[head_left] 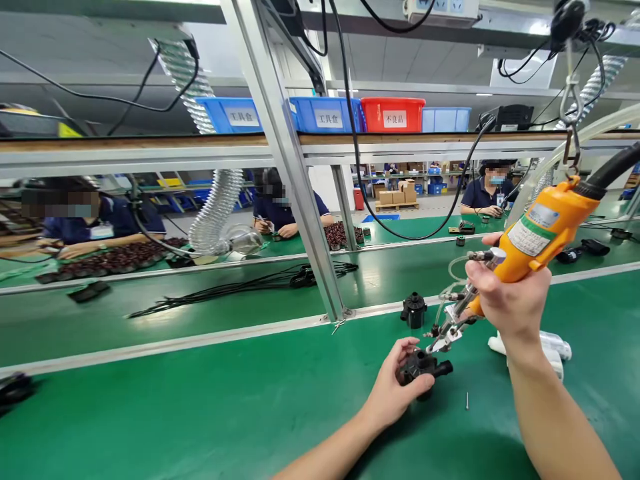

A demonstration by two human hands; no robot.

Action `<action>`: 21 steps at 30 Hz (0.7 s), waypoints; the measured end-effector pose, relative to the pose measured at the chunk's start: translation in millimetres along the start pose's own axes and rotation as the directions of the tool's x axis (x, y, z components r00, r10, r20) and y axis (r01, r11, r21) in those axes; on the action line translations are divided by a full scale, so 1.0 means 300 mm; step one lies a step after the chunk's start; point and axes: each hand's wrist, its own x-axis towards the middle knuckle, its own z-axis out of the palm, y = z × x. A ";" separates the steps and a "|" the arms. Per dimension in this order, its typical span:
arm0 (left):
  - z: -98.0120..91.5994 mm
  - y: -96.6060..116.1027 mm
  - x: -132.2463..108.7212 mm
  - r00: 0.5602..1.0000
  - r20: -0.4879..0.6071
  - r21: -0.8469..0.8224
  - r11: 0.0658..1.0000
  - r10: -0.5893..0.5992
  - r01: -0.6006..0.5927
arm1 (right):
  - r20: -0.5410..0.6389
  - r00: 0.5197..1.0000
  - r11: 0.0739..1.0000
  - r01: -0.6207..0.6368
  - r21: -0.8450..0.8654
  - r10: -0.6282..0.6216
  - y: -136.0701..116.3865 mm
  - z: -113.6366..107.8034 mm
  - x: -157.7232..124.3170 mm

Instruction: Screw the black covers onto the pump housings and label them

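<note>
Your left hand [395,387] has its fingers clamped round the black part [425,365], which sits low on the green counter [225,413] w/ its stub pointing right, away from your palm. Your right hand [505,300] has its fingers wrapped tight on the orange driver [540,233], hung from a hook and cable overhead. Its metal nose [443,340] is just above your left fingertips, touching or nearly touching the part; can't tell which. Main risk, IMO: the nose is tilted, not square to the part, so it could skid off and hit your left thumb right beside it. The part is held by fingers only, no fixture, so torque may spin it in your grip. Thin clear tubes [453,273] loop just left of your right fingers and could snag. A loose screw [467,400] lies on the counter just right of your left fingers, easy to knock away. A second black part [414,310] stands just beyond them.
</note>
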 end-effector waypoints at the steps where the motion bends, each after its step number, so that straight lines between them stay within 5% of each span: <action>1: 0.004 0.000 0.000 1.000 0.005 0.009 1.000 -0.007 0.007 | 0.008 1.000 1.000 -0.022 0.011 0.022 0.003 0.006 -0.003; 12: 0.008 -0.005 0.005 0.999 0.037 -0.037 0.999 -0.011 0.012 | 0.077 0.995 0.998 -0.067 0.015 0.066 0.010 0.036 -0.013; 21: 0.021 0.027 0.017 0.998 0.062 -0.071 0.997 -0.018 0.022 | 0.243 0.958 0.987 -0.159 0.004 0.153 0.005 0.124 -0.079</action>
